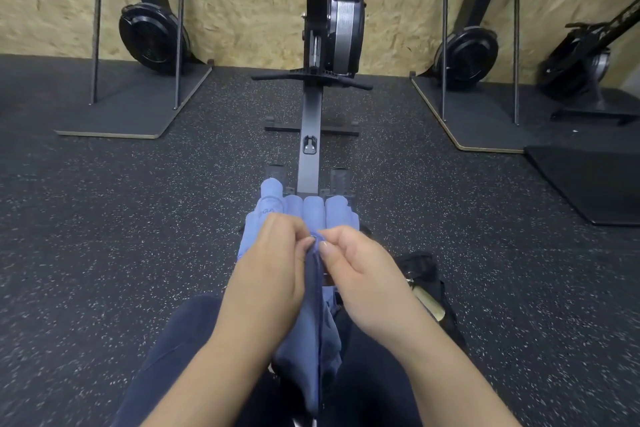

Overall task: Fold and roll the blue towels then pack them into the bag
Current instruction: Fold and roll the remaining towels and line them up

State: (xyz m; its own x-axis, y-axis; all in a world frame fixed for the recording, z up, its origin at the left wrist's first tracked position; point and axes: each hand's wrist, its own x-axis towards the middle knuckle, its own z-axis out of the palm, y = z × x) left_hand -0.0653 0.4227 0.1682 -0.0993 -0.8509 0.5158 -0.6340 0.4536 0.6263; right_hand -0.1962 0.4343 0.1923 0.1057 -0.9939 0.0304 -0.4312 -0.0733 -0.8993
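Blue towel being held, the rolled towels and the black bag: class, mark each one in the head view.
Blue towel (317, 333): head view, on the hanging cloth between the wrists.
Rolled towels (313, 213): head view, on a middle roll of the row.
Black bag (420, 269): head view, on its dark top beside the right hand.

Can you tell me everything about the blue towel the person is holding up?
The blue towel looks like soft cloth, darker along the hanging edge that faces the camera. It is not rolled: it hangs down, bunched, between the person's knees. The left hand and the right hand both pinch its top edge, close together. Just beyond it lie rolled blue towels in a row.
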